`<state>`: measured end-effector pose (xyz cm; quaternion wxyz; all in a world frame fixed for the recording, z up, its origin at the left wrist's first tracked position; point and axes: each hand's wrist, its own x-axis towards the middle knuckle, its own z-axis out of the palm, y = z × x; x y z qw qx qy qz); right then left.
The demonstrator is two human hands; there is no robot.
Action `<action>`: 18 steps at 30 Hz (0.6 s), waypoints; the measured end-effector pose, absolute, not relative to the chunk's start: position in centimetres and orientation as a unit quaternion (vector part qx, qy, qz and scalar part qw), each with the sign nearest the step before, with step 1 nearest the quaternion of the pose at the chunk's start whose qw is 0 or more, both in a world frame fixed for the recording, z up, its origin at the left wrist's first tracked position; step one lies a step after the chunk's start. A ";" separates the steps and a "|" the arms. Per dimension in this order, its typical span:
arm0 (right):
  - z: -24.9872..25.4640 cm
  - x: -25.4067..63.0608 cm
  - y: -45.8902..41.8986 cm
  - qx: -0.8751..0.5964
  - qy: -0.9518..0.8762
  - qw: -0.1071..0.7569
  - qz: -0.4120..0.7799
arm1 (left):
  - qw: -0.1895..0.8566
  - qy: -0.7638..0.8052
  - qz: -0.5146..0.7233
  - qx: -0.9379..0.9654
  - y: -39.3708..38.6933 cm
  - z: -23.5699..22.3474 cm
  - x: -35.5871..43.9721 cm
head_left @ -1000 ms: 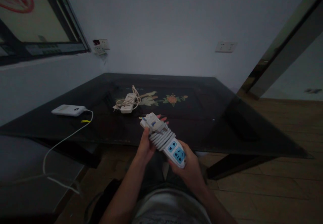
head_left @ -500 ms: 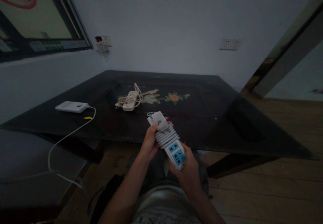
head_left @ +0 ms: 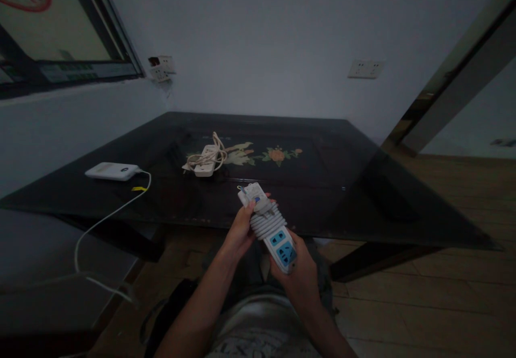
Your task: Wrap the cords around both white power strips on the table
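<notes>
Both hands hold a white power strip (head_left: pixel 274 238) with blue socket faces, tilted above the table's front edge. Its grey-white cord (head_left: pixel 267 221) is coiled several times around the middle. With the thumb on the plug (head_left: pixel 263 206), my left hand (head_left: pixel 241 233) grips the upper end; its other fingers are partly hidden behind the strip. My right hand (head_left: pixel 300 266) is closed around the lower end, by the blue sockets. Farther back on the table lies a second, cream power strip (head_left: pixel 205 169) with its cord bundled on top.
The dark table (head_left: pixel 322 207) has a flower pattern under its glossy top. At its left lies a white power bank (head_left: pixel 113 171), whose cable (head_left: pixel 105 220) hangs over the front edge. Wall sockets (head_left: pixel 366 69) sit on the back wall, and a window (head_left: pixel 68 24) is at the left.
The power strip has tilted slightly in my hands, and its upper end sits a little lower. Both hands keep hold of it. The view has shifted slightly.
</notes>
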<state>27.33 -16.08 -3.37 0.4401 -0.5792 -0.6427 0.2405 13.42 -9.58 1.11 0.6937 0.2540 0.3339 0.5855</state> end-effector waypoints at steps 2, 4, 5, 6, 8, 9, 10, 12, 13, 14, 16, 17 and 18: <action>-3.2 27.4 -16.0 -0.579 -0.642 0.437 0.250 | 0.702 0.328 0.580 0.250 -9.4 1.1 13.5; -2.8 27.5 -15.7 -0.575 -0.640 0.435 0.265 | 0.708 0.316 0.583 0.245 -9.0 1.4 13.5; -2.5 27.5 -15.5 -0.568 -0.640 0.436 0.277 | 0.707 0.309 0.589 0.241 -8.8 1.6 13.6; -2.2 27.5 -15.4 -0.558 -0.641 0.438 0.294 | 0.704 0.303 0.597 0.237 -8.6 1.8 13.6; -1.5 27.4 -15.2 -0.530 -0.631 0.451 0.343 | 0.695 0.291 0.618 0.224 -8.1 2.3 13.7; -1.2 27.4 -15.2 -0.514 -0.618 0.460 0.377 | 0.692 0.288 0.627 0.215 -7.9 2.5 13.7; -1.0 27.4 -15.2 -0.499 -0.598 0.471 0.414 | 0.690 0.286 0.632 0.205 -7.8 2.7 13.7; -0.6 27.4 -15.4 -0.474 -0.540 0.491 0.492 | 0.691 0.287 0.637 0.186 -7.6 2.9 13.7; -0.5 27.5 -15.4 -0.462 -0.512 0.494 0.530 | 0.693 0.288 0.636 0.179 -7.6 2.9 13.7; -0.5 27.6 -15.4 -0.449 -0.489 0.491 0.565 | 0.694 0.291 0.635 0.176 -7.7 2.9 13.7; -0.3 27.9 -15.4 -0.428 -0.468 0.474 0.611 | 0.698 0.296 0.626 0.183 -7.9 2.8 14.0; -0.2 28.0 -15.4 -0.421 -0.470 0.464 0.622 | 0.703 0.298 0.617 0.192 -8.1 2.7 14.1; -0.1 28.1 -15.4 -0.417 -0.476 0.456 0.626 | 0.708 0.298 0.607 0.203 -8.2 2.7 14.3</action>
